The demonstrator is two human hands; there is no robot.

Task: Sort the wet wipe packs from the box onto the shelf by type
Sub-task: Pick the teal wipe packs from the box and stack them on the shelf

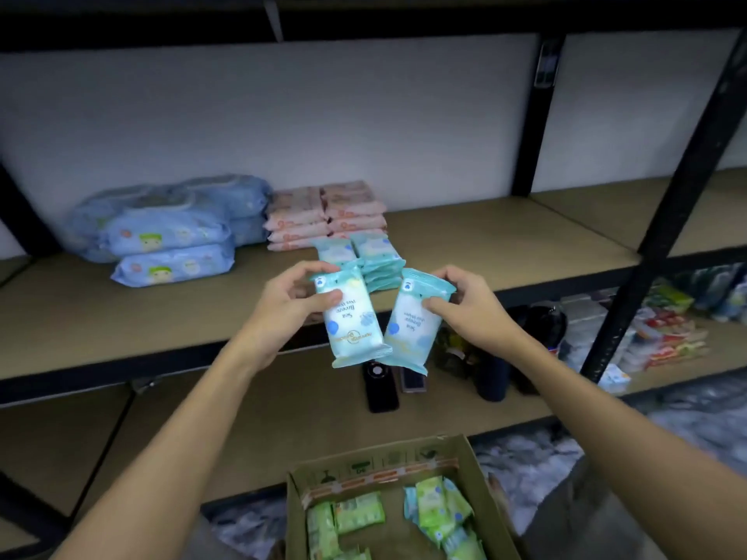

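Observation:
My left hand (289, 299) grips one teal wet wipe pack (351, 321) by its top end. My right hand (465, 303) grips a second teal pack (412, 323) beside it. Both packs hang just in front of the shelf (505, 236), below a stack of matching teal packs (372, 256). Behind that stack lie pink packs (323, 216), and large blue packs (169, 232) are piled to the left. The cardboard box (388, 466) at the bottom holds several green packs (355, 513) and a few teal ones.
A black upright post (663, 220) stands at the right of the shelf. On the lower shelf lie a black phone-like device (382, 388), a dark bottle (491, 373) and colourful packaged goods (667, 333) further right.

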